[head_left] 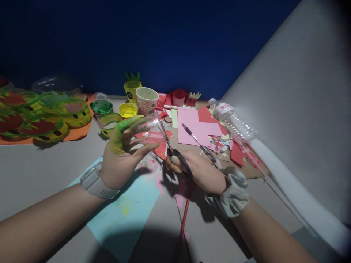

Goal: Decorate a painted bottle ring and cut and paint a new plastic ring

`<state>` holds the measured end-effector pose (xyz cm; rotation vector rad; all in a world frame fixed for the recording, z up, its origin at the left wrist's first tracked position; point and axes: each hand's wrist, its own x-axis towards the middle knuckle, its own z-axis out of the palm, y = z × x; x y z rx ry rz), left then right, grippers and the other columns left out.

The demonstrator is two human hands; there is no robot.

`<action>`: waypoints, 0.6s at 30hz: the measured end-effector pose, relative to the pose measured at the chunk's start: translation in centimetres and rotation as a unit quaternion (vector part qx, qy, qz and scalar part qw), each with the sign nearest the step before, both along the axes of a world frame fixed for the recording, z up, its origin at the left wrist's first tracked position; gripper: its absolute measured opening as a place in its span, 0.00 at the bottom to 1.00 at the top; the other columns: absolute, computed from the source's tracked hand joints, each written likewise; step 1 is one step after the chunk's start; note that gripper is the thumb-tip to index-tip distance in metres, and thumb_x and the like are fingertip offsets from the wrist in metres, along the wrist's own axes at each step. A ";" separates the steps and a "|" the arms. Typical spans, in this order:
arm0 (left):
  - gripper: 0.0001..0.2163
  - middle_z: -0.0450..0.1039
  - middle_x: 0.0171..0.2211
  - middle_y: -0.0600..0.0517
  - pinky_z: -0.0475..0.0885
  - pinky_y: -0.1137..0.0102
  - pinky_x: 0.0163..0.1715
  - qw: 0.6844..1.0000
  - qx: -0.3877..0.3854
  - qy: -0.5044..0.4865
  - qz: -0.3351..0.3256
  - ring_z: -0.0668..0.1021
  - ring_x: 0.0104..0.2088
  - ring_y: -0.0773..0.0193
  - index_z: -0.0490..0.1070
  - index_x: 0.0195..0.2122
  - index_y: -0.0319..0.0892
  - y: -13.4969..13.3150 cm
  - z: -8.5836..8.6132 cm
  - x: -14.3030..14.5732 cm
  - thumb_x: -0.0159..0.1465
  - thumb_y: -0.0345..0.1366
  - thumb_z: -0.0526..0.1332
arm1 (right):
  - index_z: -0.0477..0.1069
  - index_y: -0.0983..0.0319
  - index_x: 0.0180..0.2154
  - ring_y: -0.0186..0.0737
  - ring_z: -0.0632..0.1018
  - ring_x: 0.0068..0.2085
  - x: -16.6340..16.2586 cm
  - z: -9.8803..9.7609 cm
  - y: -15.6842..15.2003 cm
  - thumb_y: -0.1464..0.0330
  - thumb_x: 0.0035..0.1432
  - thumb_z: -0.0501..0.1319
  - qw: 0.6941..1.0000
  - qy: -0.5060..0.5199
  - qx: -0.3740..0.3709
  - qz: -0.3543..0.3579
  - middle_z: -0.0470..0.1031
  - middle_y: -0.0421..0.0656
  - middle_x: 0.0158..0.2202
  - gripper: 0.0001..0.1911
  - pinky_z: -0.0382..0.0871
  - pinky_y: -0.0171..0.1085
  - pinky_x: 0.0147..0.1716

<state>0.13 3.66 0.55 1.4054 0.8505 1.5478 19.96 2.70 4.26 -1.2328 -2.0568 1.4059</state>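
Observation:
My left hand (124,144), smeared with green paint, is closed around a clear plastic cup (149,129) tipped on its side, its rim toward the right. In my right hand (183,164) is a pair of scissors (179,157) with black handles. Their blades point up and left and lie at the cup's rim; whether they cut into the plastic I cannot tell. Below both hands lies a light blue sheet of paper (128,212) with a yellow stain. Just beyond the right hand, a black pen (199,142) rests on pink paper (189,124).
Painted yellow-green pieces (52,117) lie on orange paper at the left. Green paint (102,106), yellow paint (128,109) and a patterned paper cup (147,102) stand behind the left hand. A plastic bottle (233,120) lies at the right, near paper scraps on cardboard (246,170).

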 end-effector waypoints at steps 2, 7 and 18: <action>0.25 0.72 0.55 0.53 0.79 0.55 0.47 1.000 -0.006 -0.010 -0.006 0.75 0.55 0.53 0.64 0.50 0.54 0.0 0.1 0.1 0.54 0.33 0.71 | 0.57 0.61 0.26 0.32 0.60 0.27 -0.1 -0.1 0.0 0.47 0.63 0.49 1.000 0.008 0.002 -0.010 0.57 0.36 0.25 0.26 0.57 0.34 0.28; 0.25 0.71 0.56 0.52 0.80 0.57 0.47 1.000 -0.015 -0.013 -0.010 0.75 0.55 0.53 0.64 0.51 0.52 -0.1 0.1 0.2 0.54 0.33 0.70 | 0.57 0.61 0.25 0.30 0.60 0.25 -0.3 -0.3 -0.1 0.49 0.64 0.50 0.999 0.004 0.019 -0.028 0.58 0.35 0.23 0.25 0.56 0.33 0.28; 0.29 0.67 0.60 0.50 0.76 0.56 0.52 1.000 -0.014 0.016 -0.014 0.72 0.58 0.53 0.62 0.53 0.51 -0.5 0.6 0.4 0.52 0.35 0.72 | 0.63 0.62 0.27 0.30 0.61 0.22 -0.6 -1.0 0.1 0.50 0.61 0.55 0.990 0.047 -0.015 -0.130 0.60 0.35 0.20 0.23 0.54 0.32 0.22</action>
